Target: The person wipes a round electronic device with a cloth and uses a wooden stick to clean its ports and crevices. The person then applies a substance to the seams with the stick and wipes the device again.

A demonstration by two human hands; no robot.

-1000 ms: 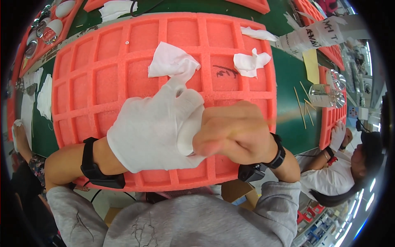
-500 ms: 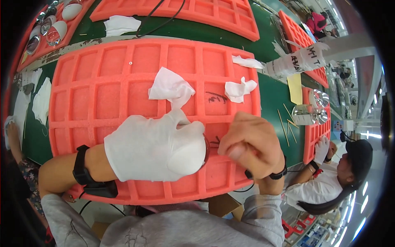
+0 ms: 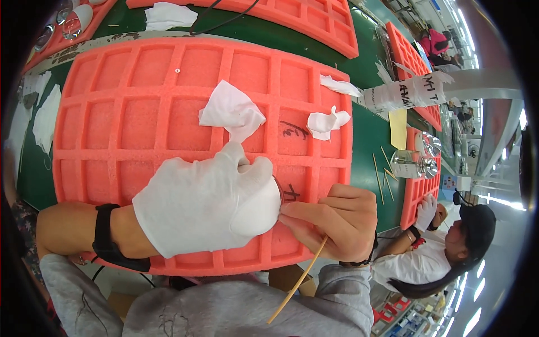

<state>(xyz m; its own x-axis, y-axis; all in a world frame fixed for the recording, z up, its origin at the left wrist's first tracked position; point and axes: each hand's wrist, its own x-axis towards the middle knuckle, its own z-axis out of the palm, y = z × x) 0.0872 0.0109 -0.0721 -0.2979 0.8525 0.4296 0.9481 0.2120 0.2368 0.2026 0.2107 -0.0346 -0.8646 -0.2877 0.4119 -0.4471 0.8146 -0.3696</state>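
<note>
1. Curling shut, the left hand [image 3: 205, 202] in a white glove closes its fingers around a small round thing that is almost wholly hidden; only a dark curved edge [image 3: 279, 194] shows beside the gloved thumb.
2. The bare right hand [image 3: 331, 224] pinches a thin wooden stick [image 3: 297, 283] with fingers pressed together, its tip meeting the gloved hand.
3. Half a second earlier the two hands were a little apart; now they touch, and both sit lower right on the tray.
4. Under them lies a red foam tray [image 3: 135, 121] of square pockets, holding crumpled white wipes [image 3: 230, 109] and another wipe [image 3: 327, 122].
</note>
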